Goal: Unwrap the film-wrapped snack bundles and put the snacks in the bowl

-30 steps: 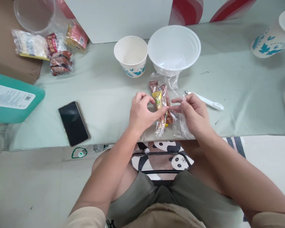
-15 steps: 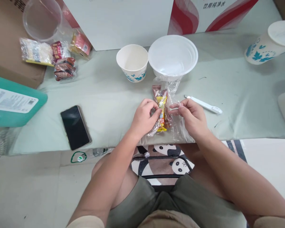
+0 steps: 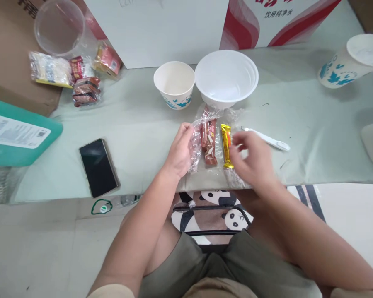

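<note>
My left hand (image 3: pixel 180 150) is closed on the left edge of a clear plastic bag (image 3: pixel 195 151), which lies spread on the cloth. Brown wrapped snack bars (image 3: pixel 210 142) rest upon the bag, partly overlapping. To their right is a yellow wrapped bar (image 3: pixel 226 145), apart from the brown ones. My right hand (image 3: pixel 251 159) is just right of the yellow bar, its fingers curled and smeared by motion; whether they grip it cannot be told. A white-handled cutter-like tool (image 3: pixel 269 140) lies beyond that hand.
Behind the bag stand a paper cup (image 3: pixel 175 85) and a white plastic bowl (image 3: pixel 226 78), before a white and red carton (image 3: pixel 174 33). A phone (image 3: pixel 99 167), wrapped snacks (image 3: pixel 87 90) and a green jug (image 3: pixel 21 132) are leftward. Another paper cup (image 3: pixel 337 70) tilts at right.
The yellow bar has moved off the brown bars to the right. My left hand has shifted slightly left and holds the bag's edge. The bag is spread wider, uncovering the brown bars.
</note>
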The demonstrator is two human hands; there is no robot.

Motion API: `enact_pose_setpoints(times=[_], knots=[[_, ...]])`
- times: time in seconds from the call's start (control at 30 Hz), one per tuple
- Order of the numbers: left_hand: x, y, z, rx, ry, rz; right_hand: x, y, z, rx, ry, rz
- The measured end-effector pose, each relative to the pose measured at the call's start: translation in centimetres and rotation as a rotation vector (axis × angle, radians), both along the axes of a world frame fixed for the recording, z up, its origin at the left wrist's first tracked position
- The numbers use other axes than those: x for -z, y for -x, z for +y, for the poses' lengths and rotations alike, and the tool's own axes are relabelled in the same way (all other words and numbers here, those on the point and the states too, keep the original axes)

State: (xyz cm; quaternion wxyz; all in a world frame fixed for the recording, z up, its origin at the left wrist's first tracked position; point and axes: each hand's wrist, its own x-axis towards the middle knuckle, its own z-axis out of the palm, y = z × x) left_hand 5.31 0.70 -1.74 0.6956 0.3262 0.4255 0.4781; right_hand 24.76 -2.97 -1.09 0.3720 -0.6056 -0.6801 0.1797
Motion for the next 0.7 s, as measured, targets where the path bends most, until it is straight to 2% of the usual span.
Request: enact_pose_setpoints(times=[0.07, 0.17, 0.4, 0.57, 0.7], knots=[[-0.1, -0.1, -0.1, 0.007, 0.003, -0.011, 0.7, 1.7, 0.0, -0.072, 0.032, -0.108], [-0.5, -0.2, -0.3, 0.019, 0.004, -0.035, 1.6, 2.9, 0.4, -0.029, 0.025, -0.164], [-1.4, -0.7, -0.5, 0.128, 0.038, -0.12, 1.3, 2.2, 0.6, -0.029, 0.153, 0.019], [-0.6, -0.9, -0.1, 0.171, 0.024, -0.051, 1.6, 1.5, 0.9, -0.024, 0.256, 0.157], [0.0, -0.8, -0.2, 0.143, 0.042, -0.081, 1.2, 1.1, 1.0, -0.024, 0.294, 0.242]])
